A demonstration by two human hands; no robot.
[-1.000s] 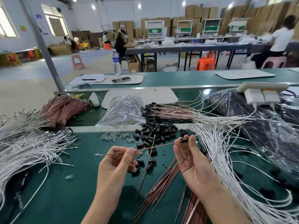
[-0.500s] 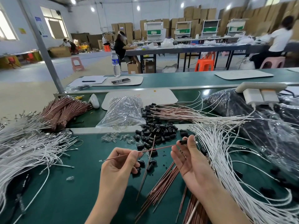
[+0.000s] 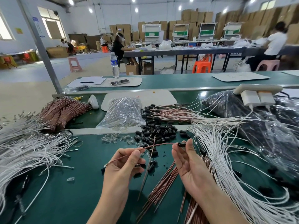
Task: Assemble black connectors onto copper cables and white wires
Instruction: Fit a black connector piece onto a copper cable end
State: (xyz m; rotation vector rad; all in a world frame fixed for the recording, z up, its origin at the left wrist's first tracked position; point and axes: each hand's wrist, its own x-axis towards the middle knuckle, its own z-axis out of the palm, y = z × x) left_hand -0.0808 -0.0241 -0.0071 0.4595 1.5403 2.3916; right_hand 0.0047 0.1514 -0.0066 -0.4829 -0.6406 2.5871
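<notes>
- Step in hand, by the look of it: seating black connector point(image 3: 181, 144) on the end of a copper cable point(image 3: 158, 145), held just nearer than connector pile point(image 3: 155, 133).
- Left grip point(image 3: 123, 165) pinching cable towards its terminal end; right grip point(image 3: 189, 164) pinching connector, other fingers loose.
- Next, likely: push home along cable axis, no kinking.
- Bare worktop point(image 3: 64, 199) left of pile; white wires point(image 3: 218, 151) crowding right, a snag risk.

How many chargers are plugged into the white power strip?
2. The left charger and the right charger hang side by side from the strip, at the far right. None seems hidden.
</notes>
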